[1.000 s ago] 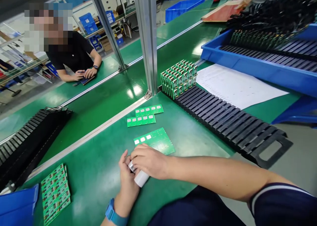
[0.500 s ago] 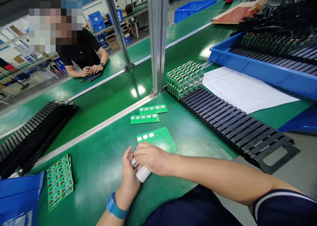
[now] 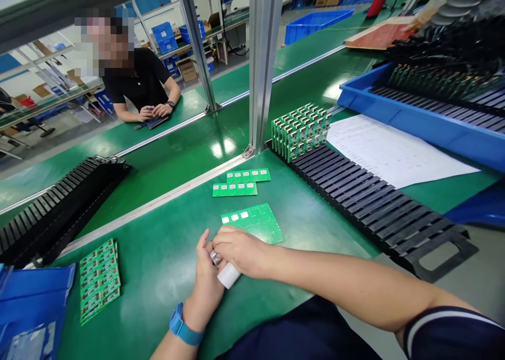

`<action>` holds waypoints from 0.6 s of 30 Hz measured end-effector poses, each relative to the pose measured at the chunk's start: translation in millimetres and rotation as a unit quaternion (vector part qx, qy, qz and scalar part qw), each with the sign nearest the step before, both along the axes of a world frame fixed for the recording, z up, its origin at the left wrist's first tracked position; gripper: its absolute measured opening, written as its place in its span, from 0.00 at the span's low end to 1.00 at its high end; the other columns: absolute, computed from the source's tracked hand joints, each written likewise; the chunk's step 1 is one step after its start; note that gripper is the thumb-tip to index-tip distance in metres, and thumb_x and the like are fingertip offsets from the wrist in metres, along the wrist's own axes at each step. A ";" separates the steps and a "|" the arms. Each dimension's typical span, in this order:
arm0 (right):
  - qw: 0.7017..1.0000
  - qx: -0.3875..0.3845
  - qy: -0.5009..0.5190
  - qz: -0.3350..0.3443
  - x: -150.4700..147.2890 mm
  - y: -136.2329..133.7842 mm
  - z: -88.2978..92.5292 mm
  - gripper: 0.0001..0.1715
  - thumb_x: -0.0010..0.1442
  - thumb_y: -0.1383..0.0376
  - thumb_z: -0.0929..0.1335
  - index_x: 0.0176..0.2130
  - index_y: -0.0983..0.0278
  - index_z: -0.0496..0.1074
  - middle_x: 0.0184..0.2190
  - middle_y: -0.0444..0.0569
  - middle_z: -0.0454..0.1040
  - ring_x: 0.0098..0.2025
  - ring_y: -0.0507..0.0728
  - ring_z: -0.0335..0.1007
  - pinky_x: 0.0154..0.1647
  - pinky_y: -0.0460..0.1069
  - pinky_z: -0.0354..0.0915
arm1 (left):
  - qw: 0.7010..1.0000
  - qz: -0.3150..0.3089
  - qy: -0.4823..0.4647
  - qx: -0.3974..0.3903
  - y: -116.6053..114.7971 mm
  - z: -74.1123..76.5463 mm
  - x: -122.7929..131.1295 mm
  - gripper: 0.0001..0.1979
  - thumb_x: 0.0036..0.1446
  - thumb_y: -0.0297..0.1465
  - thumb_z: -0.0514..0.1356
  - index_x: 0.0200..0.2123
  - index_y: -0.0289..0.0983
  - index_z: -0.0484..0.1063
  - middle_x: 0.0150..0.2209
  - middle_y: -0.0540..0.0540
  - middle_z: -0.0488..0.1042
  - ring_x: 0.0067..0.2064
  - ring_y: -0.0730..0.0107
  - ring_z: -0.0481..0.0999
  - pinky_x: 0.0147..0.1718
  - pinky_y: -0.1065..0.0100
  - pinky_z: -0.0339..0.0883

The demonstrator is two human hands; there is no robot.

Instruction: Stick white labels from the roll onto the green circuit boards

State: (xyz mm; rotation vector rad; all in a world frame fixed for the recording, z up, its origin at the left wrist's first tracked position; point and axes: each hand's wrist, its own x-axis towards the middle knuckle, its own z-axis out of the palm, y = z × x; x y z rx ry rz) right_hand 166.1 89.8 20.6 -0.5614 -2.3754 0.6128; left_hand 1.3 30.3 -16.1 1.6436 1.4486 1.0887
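Observation:
In front of my body, my left hand (image 3: 209, 276) is curled around a white roll (image 3: 229, 276) with a silvery part (image 3: 215, 258) beside it. My right hand (image 3: 242, 252) lies over it with fingers bent inward, meeting my left fingers; its fingertips are hidden. Just beyond the hands lies a green circuit board panel (image 3: 256, 223) with a few white labels along its far left edge. My right hand covers its near left corner. Two narrow board strips (image 3: 234, 190) bearing white squares rest further back, partly overlapping.
A black slotted rack (image 3: 355, 191) at right holds upright boards (image 3: 302, 131) at its far end. Beyond it are a paper sheet (image 3: 394, 149) and a blue bin (image 3: 418, 120). Stacked boards (image 3: 100, 281) lie left, near another rack (image 3: 67, 207). A metal post (image 3: 262, 70) stands ahead; a co-worker (image 3: 142, 86) sits across.
The view has shifted slightly, so the surroundings appear a little further right. My hands keep nearly the same pose around the white roll.

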 end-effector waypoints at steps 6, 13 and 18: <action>0.999 0.024 0.020 -0.014 -1.2 -2.7 1.9 0.10 0.67 0.71 0.65 0.33 0.65 0.72 0.34 0.48 0.75 0.37 0.56 0.65 0.41 0.51 0.64 | 1.000 -0.006 -0.024 -0.014 1.1 3.6 -1.3 0.37 0.60 0.32 0.62 0.67 0.38 0.48 0.39 0.47 0.76 0.36 0.64 0.80 0.36 0.63 0.74; 0.999 0.020 0.004 -0.038 -2.0 -12.6 9.4 0.11 0.68 0.72 0.65 0.34 0.64 0.72 0.36 0.50 0.76 0.40 0.57 0.67 0.45 0.53 0.66 | 0.998 0.012 -0.049 -0.028 2.7 6.8 2.5 0.36 0.58 0.35 0.63 0.65 0.38 0.52 0.35 0.51 0.74 0.31 0.67 0.78 0.32 0.66 0.72; 0.997 -0.013 0.049 -0.051 14.3 -11.8 26.3 0.07 0.67 0.72 0.66 0.36 0.64 0.72 0.41 0.52 0.77 0.44 0.58 0.69 0.49 0.55 0.67 | 1.000 -0.001 0.001 0.003 4.6 15.9 -0.2 0.21 0.60 0.35 0.62 0.55 0.38 0.67 0.39 0.44 0.80 0.35 0.62 0.82 0.35 0.63 0.76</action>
